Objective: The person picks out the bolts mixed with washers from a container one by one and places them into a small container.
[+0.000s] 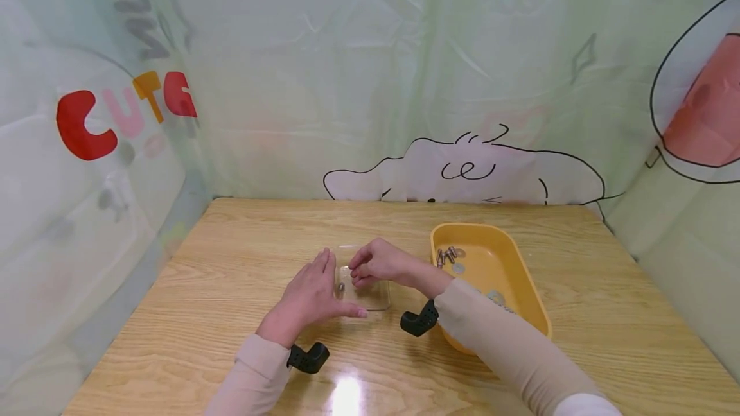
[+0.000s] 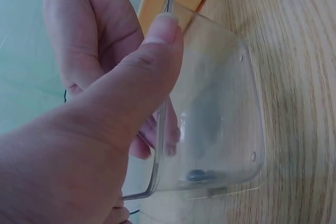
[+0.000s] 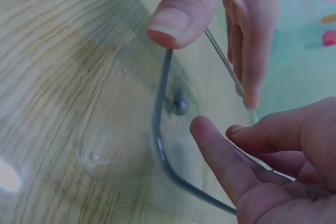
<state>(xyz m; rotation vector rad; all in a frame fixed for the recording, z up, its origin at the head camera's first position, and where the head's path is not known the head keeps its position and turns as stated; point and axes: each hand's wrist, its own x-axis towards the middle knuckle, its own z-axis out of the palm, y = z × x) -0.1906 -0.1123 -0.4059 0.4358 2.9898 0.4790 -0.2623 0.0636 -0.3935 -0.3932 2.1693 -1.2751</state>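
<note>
A clear plastic box (image 1: 371,299) stands on the table, its top uncovered. My left hand (image 1: 309,291) steadies it, fingers straight along its left side and thumb across the near rim. My right hand (image 1: 378,262) is over the box with its fingertips inside the rim. In the right wrist view the right thumb and index finger (image 3: 223,161) are apart, with nothing seen between them. A small, dark metal piece, perhaps a screw (image 3: 179,106), is inside the box near its left wall; blur hides its exact form.
A yellow plastic bin (image 1: 500,255) stands to the right, partly under the right forearm. Several screws (image 1: 446,255) and flat washers (image 1: 458,268) lie in it. Black wrist mounts (image 1: 309,358) stick out below both wrists. A printed curtain (image 1: 347,82) hangs behind the wooden table (image 1: 260,230).
</note>
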